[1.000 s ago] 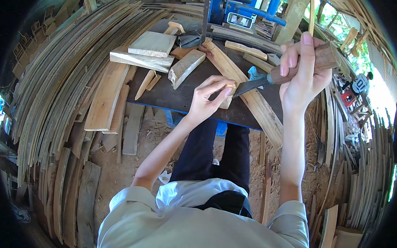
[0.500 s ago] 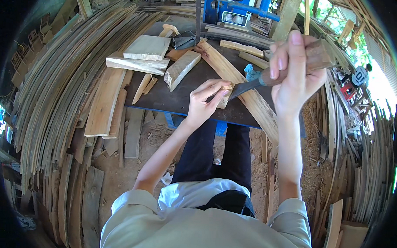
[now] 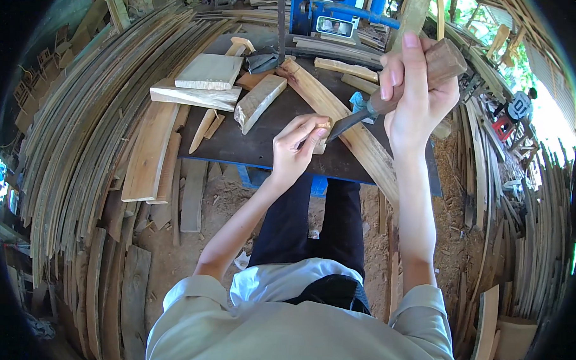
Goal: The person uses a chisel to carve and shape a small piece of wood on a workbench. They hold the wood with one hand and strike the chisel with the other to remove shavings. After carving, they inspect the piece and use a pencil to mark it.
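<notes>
Between the thumb and fingers of my left hand (image 3: 295,148) is a small wooden block (image 3: 321,145), held upright over the near part of the dark tabletop (image 3: 238,143). My right hand (image 3: 418,99) is wrapped round the thick wooden handle of a chisel (image 3: 348,122). Its dark blade slants down to the left, with the tip beside the block; whether it touches the wood I cannot tell. Under the blade, a long plank (image 3: 341,112) lies slantwise across the table. The block's lower part shows below my fingers.
Left on the table are stacked boards (image 3: 209,72), a thick offcut (image 3: 261,103) and a pointed stick (image 3: 203,130). A blue machine (image 3: 363,14) with a phone (image 3: 334,27) stands behind. Long planks (image 3: 80,128) line the left side. A person (image 3: 520,105) sits far right.
My right hand and the chisel have shifted slightly left and up, partly with the whole view. The chisel tip stays close by the block; my left hand keeps its hold.
</notes>
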Available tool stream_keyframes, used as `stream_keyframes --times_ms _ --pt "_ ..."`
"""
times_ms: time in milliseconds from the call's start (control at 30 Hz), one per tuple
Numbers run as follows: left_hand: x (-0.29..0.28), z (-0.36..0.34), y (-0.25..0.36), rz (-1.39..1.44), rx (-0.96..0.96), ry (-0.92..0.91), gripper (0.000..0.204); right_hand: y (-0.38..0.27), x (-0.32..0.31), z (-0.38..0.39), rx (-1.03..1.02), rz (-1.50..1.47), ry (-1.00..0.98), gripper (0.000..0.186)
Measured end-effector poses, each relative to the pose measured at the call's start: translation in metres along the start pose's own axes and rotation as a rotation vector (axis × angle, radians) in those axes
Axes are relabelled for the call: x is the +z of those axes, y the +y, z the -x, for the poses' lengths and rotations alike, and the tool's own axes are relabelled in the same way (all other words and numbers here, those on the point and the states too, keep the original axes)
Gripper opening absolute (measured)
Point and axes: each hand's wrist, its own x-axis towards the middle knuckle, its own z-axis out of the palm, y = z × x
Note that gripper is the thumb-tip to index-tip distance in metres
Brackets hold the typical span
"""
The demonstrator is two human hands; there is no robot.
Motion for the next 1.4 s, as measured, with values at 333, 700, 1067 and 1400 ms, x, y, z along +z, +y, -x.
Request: stream_keyframes --times_ms 333,700,1067,1400 --pt "0.005 -0.003 0.002 -0.007 -0.011 0.073 0.017 0.000 0.016 0.000 -0.004 0.056 -0.044 0.009" --pt "0.005 -0.003 0.006 -0.047 0.008 0.049 0.016 0.009 0.005 -0.001 0.024 0.076 -0.048 0.011" --pt "0.006 -0.008 0.015 -0.042 0.038 0.027 0.015 0.012 -0.002 -0.009 -0.025 0.046 -0.050 0.024" --pt "0.010 -0.005 0.013 -0.039 0.037 0.005 0.016 0.001 0.003 -0.003 0.018 0.033 -0.062 0.019"
